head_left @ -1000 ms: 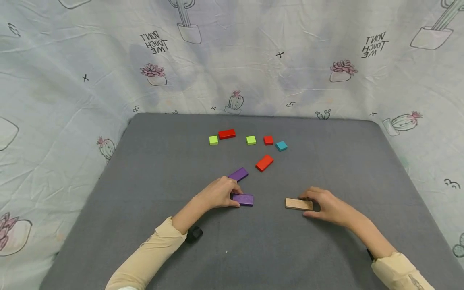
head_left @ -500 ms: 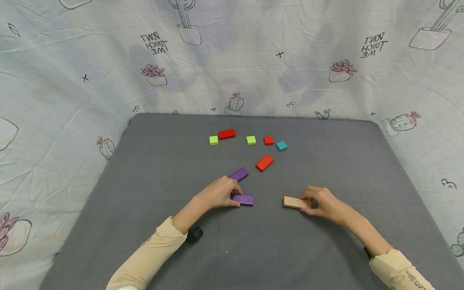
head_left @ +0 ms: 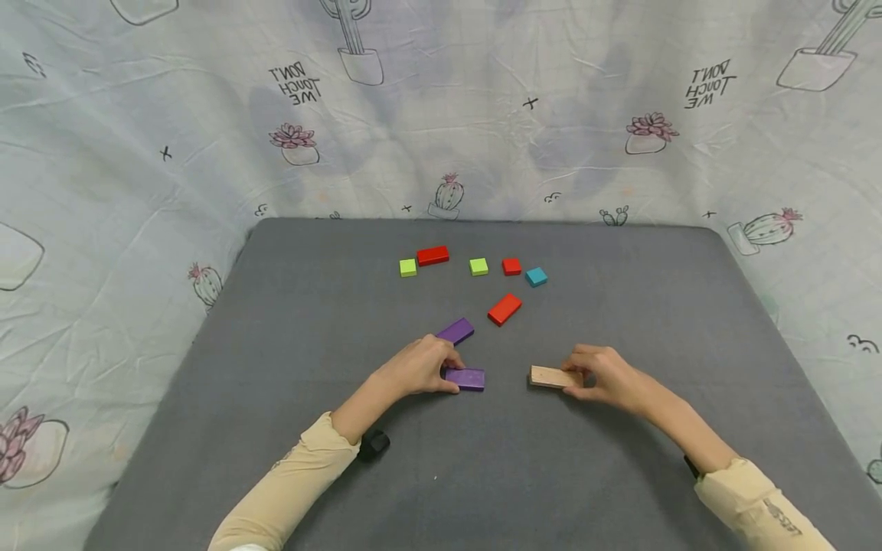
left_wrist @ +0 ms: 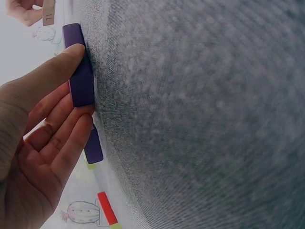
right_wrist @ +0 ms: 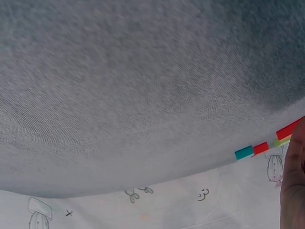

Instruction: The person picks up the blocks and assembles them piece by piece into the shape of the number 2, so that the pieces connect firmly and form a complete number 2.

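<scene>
Left hand (head_left: 416, 367), pinching a purple oblong block (head_left: 468, 379) on the grey table (head_left: 441, 474). Right hand (head_left: 612, 376), pinching a tan wooden oblong block (head_left: 549, 376), apart to the right. Second purple block (head_left: 457, 331), partly behind the left hand. Beyond: red oblong block (head_left: 505, 309), lime-green square block (head_left: 478, 267), teal square block (head_left: 536, 277).

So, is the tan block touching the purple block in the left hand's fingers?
No, bare grey tabletop shows between the tan block and the held purple block.
</scene>
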`<state>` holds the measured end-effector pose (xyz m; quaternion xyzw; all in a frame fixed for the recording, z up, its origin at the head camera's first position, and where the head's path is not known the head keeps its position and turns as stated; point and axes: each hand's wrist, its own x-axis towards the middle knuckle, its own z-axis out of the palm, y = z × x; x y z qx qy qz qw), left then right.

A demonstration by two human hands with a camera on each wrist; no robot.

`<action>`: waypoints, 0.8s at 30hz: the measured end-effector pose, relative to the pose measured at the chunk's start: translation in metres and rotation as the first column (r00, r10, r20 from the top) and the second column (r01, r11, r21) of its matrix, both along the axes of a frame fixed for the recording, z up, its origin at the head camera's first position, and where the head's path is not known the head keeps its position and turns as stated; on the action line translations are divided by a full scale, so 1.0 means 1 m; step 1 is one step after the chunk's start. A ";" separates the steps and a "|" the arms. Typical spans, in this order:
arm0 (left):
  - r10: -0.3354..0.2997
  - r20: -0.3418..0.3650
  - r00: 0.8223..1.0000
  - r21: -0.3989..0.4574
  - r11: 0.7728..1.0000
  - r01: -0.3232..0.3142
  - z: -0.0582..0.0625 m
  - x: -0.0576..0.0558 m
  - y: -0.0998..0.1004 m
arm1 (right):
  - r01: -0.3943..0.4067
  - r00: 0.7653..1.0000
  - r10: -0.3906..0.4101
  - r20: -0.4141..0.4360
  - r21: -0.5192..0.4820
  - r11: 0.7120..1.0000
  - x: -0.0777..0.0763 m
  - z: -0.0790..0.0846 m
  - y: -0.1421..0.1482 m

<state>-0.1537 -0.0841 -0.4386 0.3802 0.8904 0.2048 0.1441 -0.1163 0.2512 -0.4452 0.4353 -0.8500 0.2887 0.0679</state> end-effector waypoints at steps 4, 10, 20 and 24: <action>0.002 0.006 1.000 -0.003 1.000 -0.002 0.001 0.000 0.000 | -0.012 1.000 0.012 0.009 -0.005 1.000 -0.003 0.003 -0.004; -0.027 -0.011 1.000 -0.001 1.000 0.027 0.002 -0.001 0.000 | -0.010 0.999 0.011 0.036 -0.011 1.000 -0.004 0.004 -0.009; -0.036 -0.014 0.999 0.004 0.999 0.036 0.001 -0.002 -0.001 | -0.019 0.999 0.018 0.050 0.011 1.000 -0.009 0.008 -0.018; -0.030 -0.007 1.000 0.004 1.000 0.030 0.001 -0.002 -0.002 | -0.042 0.995 0.040 0.088 0.019 0.999 -0.011 0.011 -0.022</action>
